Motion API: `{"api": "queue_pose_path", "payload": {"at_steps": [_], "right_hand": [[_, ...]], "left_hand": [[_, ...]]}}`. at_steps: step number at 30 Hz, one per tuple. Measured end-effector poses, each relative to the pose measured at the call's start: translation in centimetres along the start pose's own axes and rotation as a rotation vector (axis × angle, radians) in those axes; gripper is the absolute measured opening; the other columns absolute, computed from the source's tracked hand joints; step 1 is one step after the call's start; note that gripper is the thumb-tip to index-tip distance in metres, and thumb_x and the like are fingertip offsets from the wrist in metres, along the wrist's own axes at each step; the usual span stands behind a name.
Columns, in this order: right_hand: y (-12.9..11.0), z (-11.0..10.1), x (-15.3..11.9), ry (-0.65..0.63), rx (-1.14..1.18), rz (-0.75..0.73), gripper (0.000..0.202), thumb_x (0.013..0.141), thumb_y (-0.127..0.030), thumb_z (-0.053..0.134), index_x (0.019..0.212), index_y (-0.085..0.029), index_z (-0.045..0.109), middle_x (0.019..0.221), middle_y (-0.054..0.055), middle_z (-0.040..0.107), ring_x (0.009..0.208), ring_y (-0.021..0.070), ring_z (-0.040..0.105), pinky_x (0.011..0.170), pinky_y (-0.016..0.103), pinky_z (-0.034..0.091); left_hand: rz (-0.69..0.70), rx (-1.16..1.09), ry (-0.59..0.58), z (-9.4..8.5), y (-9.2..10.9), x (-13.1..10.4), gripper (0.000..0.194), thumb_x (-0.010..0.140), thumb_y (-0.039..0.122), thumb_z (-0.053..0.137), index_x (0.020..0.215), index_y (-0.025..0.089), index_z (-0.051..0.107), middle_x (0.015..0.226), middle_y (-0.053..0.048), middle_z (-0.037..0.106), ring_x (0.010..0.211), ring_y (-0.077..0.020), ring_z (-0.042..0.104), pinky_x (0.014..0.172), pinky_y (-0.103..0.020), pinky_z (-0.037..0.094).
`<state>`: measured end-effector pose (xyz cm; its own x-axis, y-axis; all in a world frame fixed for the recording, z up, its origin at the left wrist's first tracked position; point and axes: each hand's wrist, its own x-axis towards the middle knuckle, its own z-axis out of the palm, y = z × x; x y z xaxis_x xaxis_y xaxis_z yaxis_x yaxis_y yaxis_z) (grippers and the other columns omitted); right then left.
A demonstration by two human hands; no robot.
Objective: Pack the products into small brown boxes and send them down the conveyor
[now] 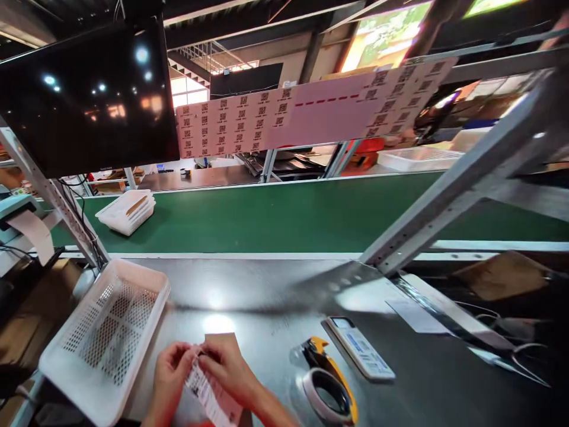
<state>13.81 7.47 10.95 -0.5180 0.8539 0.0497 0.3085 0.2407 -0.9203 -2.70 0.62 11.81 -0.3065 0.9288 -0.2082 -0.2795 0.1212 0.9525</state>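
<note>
At the lower middle of the view, my left hand (173, 373) and my right hand (226, 367) meet with fingertips pinched at the top of a printed white label sheet (208, 394). Both hold the sheet, which hangs down between them. Behind my right hand lies a piece of brown cardboard (224, 339) on the metal table (267, 284). Right of the hands rests a yellow and black tape dispenser (335, 370) with a roll of tape. Beyond it lies a white phone-like device (360, 349).
A white perforated basket (149, 279) stands at the left. Behind the table runs a green conveyor belt (267, 219) bearing small stacked baskets (127, 210). A dark monitor (89, 101) hangs upper left. Scissors (511, 362) and a white card (420, 316) lie right, near a metal post (444, 190).
</note>
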Motion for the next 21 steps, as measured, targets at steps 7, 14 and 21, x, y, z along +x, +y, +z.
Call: {"api": "queue_pose_path", "payload": {"at_steps": [7,14,21], "right_hand": [[-0.7,-0.2,-0.7,0.088,-0.053,-0.182,0.014,0.095,-0.027,0.060,0.086,-0.023,0.071,0.078,0.002,0.075,0.071,0.0179,0.069,0.067,0.029,0.050],[-1.0,-1.0,-0.6,0.093,-0.277,-0.616,0.021,0.106,-0.023,0.053,0.101,-0.022,0.073,0.083,0.004,0.079,0.072,0.0170,0.072,0.066,0.027,0.050],[-1.2,-1.3,-0.5,0.121,-0.489,-0.757,0.025,0.108,-0.022,0.050,0.104,-0.023,0.075,0.086,0.005,0.082,0.071,0.0173,0.073,0.063,0.028,0.050]], "left_hand": [[0.016,0.041,-0.010,0.9,-0.8,-0.4,0.059,0.068,0.072,0.090,0.083,0.015,0.079,0.073,-0.005,0.075,0.067,-0.0162,0.064,0.064,-0.026,0.050],[0.070,0.124,-0.030,0.1,-1.2,-0.9,0.055,0.077,0.070,0.084,0.085,0.015,0.081,0.075,-0.005,0.074,0.065,-0.0142,0.061,0.061,-0.024,0.047],[0.134,0.222,-0.012,0.2,-1.3,-1.5,0.044,0.080,0.060,0.083,0.078,0.016,0.080,0.076,-0.006,0.072,0.072,-0.0182,0.064,0.065,-0.026,0.049]]}}
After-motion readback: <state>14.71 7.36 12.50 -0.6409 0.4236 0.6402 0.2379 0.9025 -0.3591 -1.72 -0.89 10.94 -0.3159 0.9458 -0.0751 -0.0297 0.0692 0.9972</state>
